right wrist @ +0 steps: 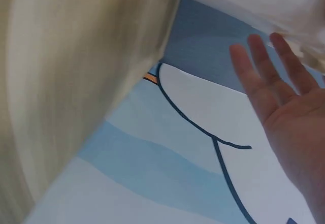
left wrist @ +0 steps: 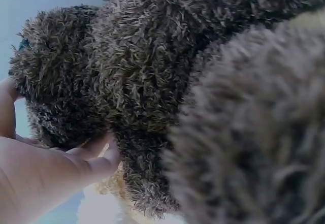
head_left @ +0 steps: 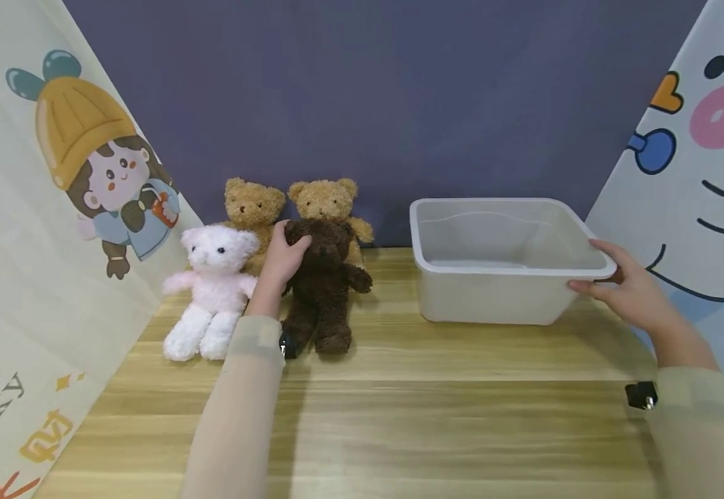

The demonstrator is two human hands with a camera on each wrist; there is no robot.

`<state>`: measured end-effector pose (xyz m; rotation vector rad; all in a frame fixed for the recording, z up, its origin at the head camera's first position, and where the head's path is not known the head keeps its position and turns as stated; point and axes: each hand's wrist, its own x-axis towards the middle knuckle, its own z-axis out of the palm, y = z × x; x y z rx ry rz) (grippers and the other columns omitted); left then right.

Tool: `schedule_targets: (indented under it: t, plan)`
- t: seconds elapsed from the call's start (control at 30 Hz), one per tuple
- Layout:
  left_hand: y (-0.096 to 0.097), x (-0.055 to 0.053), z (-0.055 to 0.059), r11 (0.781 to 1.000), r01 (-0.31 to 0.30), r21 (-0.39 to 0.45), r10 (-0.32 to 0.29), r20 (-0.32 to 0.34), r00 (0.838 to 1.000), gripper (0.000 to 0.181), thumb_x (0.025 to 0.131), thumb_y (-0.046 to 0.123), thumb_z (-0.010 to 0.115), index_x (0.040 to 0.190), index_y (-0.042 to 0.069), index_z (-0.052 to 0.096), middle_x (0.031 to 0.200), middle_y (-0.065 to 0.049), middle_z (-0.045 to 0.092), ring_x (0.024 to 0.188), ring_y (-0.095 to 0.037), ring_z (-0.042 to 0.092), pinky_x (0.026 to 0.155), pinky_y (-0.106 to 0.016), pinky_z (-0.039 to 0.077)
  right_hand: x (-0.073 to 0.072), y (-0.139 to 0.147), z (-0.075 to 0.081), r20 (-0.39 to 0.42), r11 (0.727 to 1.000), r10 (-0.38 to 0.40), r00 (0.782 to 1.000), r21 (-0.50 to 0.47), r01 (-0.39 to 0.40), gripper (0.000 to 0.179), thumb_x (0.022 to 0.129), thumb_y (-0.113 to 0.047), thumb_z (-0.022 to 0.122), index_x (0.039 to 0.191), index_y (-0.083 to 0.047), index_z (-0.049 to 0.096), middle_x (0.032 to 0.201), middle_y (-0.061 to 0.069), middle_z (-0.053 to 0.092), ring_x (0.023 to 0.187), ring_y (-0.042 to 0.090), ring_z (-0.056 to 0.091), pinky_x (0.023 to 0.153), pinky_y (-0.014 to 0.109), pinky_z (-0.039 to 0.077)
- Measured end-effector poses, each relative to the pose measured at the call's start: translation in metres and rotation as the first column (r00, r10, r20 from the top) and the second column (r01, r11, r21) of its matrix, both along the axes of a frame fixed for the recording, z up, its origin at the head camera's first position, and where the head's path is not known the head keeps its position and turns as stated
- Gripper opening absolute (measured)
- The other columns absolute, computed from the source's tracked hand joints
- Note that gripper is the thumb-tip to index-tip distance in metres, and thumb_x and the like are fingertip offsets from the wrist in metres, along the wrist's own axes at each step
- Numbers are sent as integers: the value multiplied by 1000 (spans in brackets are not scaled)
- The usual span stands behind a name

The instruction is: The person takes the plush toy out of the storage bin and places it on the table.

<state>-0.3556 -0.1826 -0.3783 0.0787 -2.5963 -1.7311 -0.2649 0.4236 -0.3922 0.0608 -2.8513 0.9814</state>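
Note:
My left hand [head_left: 283,256] grips the head of a dark brown teddy bear [head_left: 321,298], thumb on the near side. The bear is upright; I cannot tell whether its feet bear on the table. Its curly fur [left wrist: 147,56] fills most of the left wrist view. At the right end of a pale plastic storage bin [head_left: 486,298], my right hand [head_left: 639,291] holds the rim, with the thumb at the front corner and the fingers along the side. In the right wrist view, the fingertips [right wrist: 284,56] reach the bin's underside of the rim. The bin's visible interior holds nothing.
A white and pink teddy bear [head_left: 212,291] sits left of the brown one. Two tan teddy bears [head_left: 252,204] sit behind, against the dark back wall [head_left: 362,90]. Printed panels [head_left: 12,242] flank the wooden table [head_left: 461,416] on both sides.

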Motion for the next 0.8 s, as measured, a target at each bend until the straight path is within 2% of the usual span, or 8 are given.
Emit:
schedule_targets:
  t: [0.1,0.13,0.23,0.33,0.4,0.57,0.7,0.8]
  plan:
    - [-2,3,2,1000,-13,-11,13,-4,1000,79,108,44,56,171,22,14,180,-13,11,165,-38,18,130,-62,27,-4,-1,6,21,998,-13,1000,61,12,108,96,-48,78,173,-17,10,145,41,51,120,52,60,82,59,52]
    - [-3,4,3,1000,-21,-10,21,-7,1000,78,108,43,56,170,23,15,180,-13,11,165,-37,19,130,-62,27,-6,0,6,30,998,-12,999,61,10,108,96,-49,78,173,-17,9,145,43,51,124,58,56,86,65,50]
    - [-4,9,5,999,-29,-22,29,-36,999,76,108,40,57,170,23,17,180,-12,12,166,-37,18,129,-63,28,-7,3,7,58,998,-26,998,54,23,109,97,-52,76,173,-20,4,147,44,49,129,62,52,90,72,48]
    - [-4,16,11,991,4,-132,-15,-81,997,76,108,40,58,170,21,20,179,-14,13,166,-40,15,129,-66,26,-6,12,9,90,997,-49,995,68,43,110,98,-55,73,173,-22,0,151,47,42,131,65,46,94,79,44]
    - [-3,24,16,964,58,-258,-81,-76,994,78,108,46,58,171,21,20,180,-15,7,167,-42,6,129,-70,21,-6,20,11,112,994,-54,992,102,42,111,98,-56,72,172,-20,-3,154,48,37,131,68,43,95,83,42]
    - [2,43,34,844,210,-493,-237,8,971,90,103,70,52,173,29,13,180,-8,-15,165,-40,-20,126,-80,4,-6,35,23,110,972,-9,994,235,-17,111,99,-51,72,171,-9,-2,155,53,27,131,73,37,97,86,39]
    - [7,54,49,788,234,-569,-260,37,965,92,101,79,42,173,35,6,180,-3,-20,164,-36,-26,124,-82,-3,1,31,39,92,927,16,996,372,-49,103,102,-36,71,169,0,1,156,56,13,130,81,24,102,91,28]
    - [13,62,60,748,228,-623,-251,52,967,91,101,81,34,173,36,3,179,-2,-21,164,-35,-28,123,-81,-8,11,8,54,78,906,17,997,420,-48,92,108,-34,61,169,-3,0,161,52,4,135,83,15,106,93,18]
